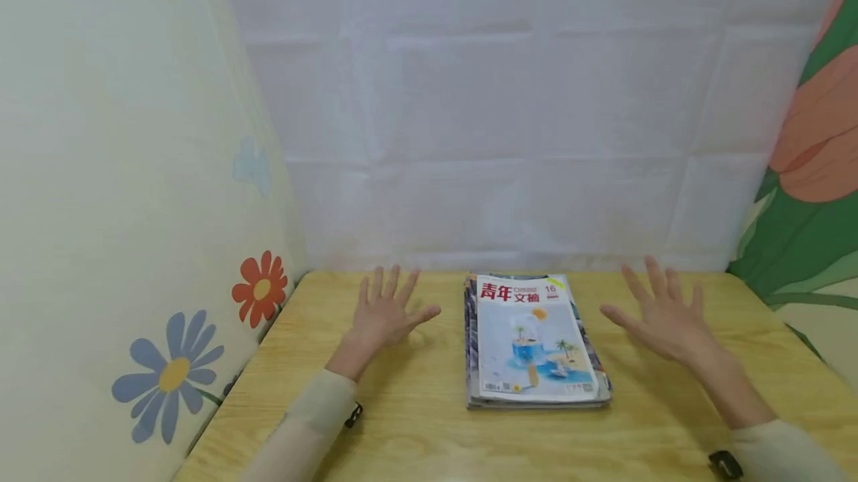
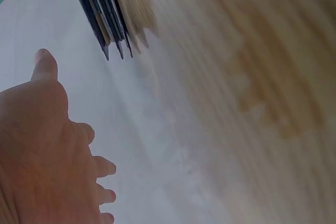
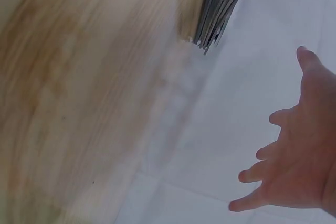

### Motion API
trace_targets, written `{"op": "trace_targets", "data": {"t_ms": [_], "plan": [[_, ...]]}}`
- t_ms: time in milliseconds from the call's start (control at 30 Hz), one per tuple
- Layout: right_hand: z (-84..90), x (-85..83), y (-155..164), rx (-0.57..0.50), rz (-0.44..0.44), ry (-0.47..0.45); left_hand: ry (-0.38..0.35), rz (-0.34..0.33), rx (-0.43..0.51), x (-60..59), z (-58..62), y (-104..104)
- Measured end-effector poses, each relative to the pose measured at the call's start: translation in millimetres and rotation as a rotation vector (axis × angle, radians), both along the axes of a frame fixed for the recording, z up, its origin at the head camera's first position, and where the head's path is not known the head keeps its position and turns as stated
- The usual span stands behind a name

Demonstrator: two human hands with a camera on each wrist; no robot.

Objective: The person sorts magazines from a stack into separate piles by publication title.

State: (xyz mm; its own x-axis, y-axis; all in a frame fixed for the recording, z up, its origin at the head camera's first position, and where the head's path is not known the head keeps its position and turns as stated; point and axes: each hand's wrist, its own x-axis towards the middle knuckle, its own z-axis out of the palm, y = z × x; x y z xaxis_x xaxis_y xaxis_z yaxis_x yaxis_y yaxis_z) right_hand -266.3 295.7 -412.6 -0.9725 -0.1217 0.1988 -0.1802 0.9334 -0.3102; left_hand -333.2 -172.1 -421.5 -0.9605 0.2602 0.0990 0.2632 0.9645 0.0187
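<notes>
On the desk point(image 1: 415, 441), magazines point(image 1: 529, 325) lay stacked flat, likely for steadiness, between left hand point(image 1: 382, 320) and right hand point(image 1: 672, 328), fingers point(image 1: 655, 278) spread, holding nothing

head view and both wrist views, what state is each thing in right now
top magazine: closed, flat, cover up
magazines beneath: stacked, edges slightly uneven
left grip: fingers spread, holding nothing
right grip: fingers spread, holding nothing
white sheet: upright, creased

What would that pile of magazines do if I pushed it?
The pile of magazines might slip apart, because its edges don't quite line up. It probably won't tip or roll, since it lies low and flat. Several layers show at its sides, so it may feel heavy.
</notes>
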Motion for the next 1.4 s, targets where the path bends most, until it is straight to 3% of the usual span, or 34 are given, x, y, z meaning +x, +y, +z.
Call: {"op": "trace_targets", "data": {"t_ms": [200, 433, 633, 700, 833, 1000, 1167, 1300, 1400], "plan": [[3.3, 0.4, -4, -0.008, -0.009, -0.018, -0.002, -0.020, 0.039, -1.3, -1.4, 6], [10.9, 2.5, -13, -0.055, 0.055, 0.067, 0.052, -0.085, 0.110, 5.0, 0.0, 28], [21.5, 5.1, -35, -0.320, 0.213, 0.024, 0.166, -0.253, 0.269, 19.1, 0.9, 59], [26.6, 5.4, -46, -0.398, 0.246, -0.006, 0.173, -0.295, 0.318, 22.1, 1.0, 70], [30.0, 3.6, -61, -0.446, 0.230, -0.041, 0.088, -0.313, 0.405, 27.7, 3.3, 90], [18.9, -3.1, -66, -0.403, 0.159, -0.086, -0.084, -0.242, 0.515, 32.0, 3.2, 103], [5.8, -7.4, -62, -0.318, 0.094, -0.153, -0.204, -0.182, 0.618, 32.1, 2.7, 105], [0.5, -9.8, -62, -0.274, 0.069, -0.211, -0.253, -0.161, 0.680, 30.2, 5.2, 105], [-1.3, -10.6, -65, -0.276, 0.066, -0.266, -0.253, -0.164, 0.677, 29.9, 6.6, 104]]}}
